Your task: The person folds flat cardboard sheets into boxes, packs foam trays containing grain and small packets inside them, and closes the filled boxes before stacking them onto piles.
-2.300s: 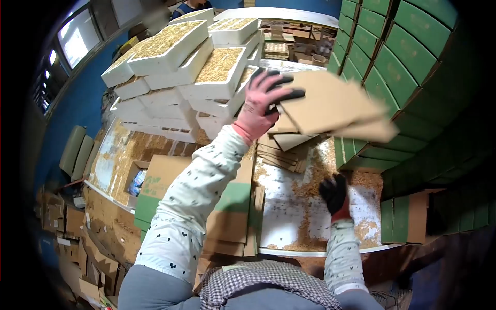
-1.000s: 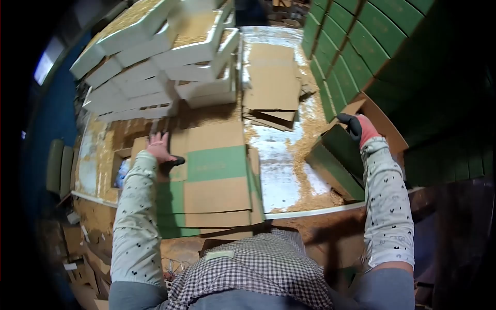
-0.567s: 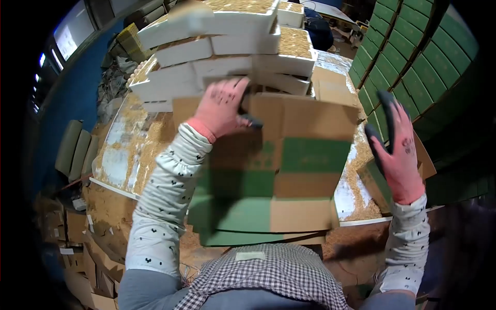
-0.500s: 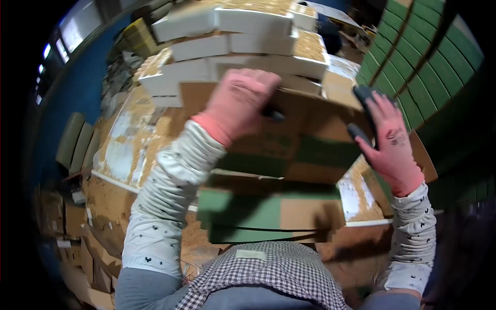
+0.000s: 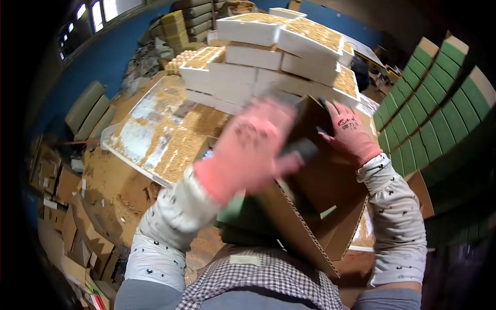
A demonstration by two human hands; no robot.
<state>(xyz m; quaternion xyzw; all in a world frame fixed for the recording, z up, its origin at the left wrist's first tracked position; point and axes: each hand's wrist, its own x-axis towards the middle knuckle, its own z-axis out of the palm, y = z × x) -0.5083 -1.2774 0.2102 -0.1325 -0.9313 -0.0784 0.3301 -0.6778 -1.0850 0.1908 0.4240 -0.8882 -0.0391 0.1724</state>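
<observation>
An opened cardboard box (image 5: 336, 181) stands tilted in front of me, its brown inside facing up and its near flaps sticking out towards my apron. My left hand (image 5: 253, 144), in a pink glove with dark fingertips, is over the box's left side. It is smeared by motion, but the thumb stands apart from the fingers. At the far right side of the box is my right hand (image 5: 351, 134) in a matching glove, thumb and fingers spread against the cardboard. Under the box, green cardboard (image 5: 232, 209) shows in part.
White foam boxes (image 5: 243, 59) filled with yellowish shavings are stacked behind. A shavings-strewn board (image 5: 150, 129) lies to the left. Tall stacks of green boxes (image 5: 429, 113) stand at the right. Loose cardboard (image 5: 85, 232) lies at lower left, near stacked grey cushion-like pieces (image 5: 90, 111).
The flat cardboard has been opened out into a box and turned. My left hand has left its top edge and come nearer. My right hand has moved left onto the box. My view has shifted.
</observation>
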